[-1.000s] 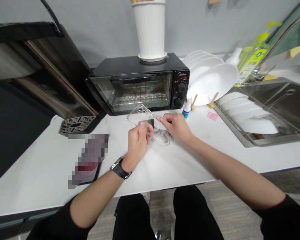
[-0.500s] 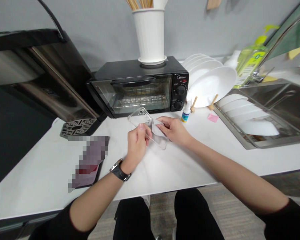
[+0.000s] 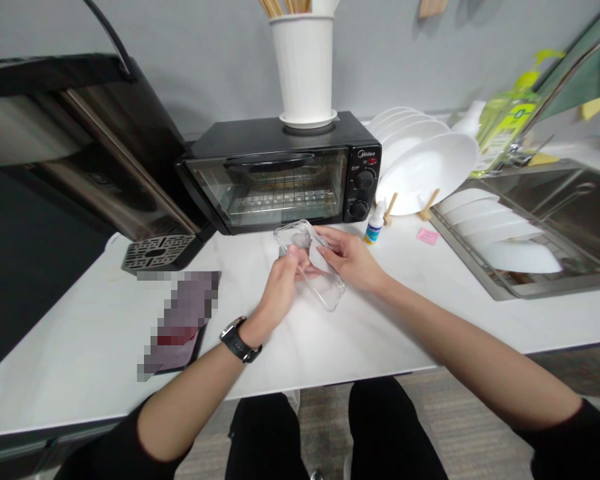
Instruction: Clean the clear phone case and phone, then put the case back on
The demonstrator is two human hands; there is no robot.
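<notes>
A clear phone case [image 3: 325,288] is held just above the white counter [image 3: 100,333], in front of the black toaster oven [image 3: 285,173]. My left hand [image 3: 279,293], with a watch on its wrist, pinches the case's left edge. My right hand [image 3: 350,259] grips the case from the right and presses a small white wipe [image 3: 317,259] against its inside. A phone [image 3: 180,320] lies flat on the counter to the left of my hands.
A white cup of chopsticks [image 3: 305,63] stands on the oven. A small dropper bottle [image 3: 375,223], a rack of white plates [image 3: 420,167], a pink note [image 3: 427,235] and a sink [image 3: 540,220] with bowls lie right. A dark machine [image 3: 80,147] stands left.
The case has turned in my hands, its near end swinging toward me and to the right. My right hand now presses the white wipe inside it. The camera shifted slightly.
</notes>
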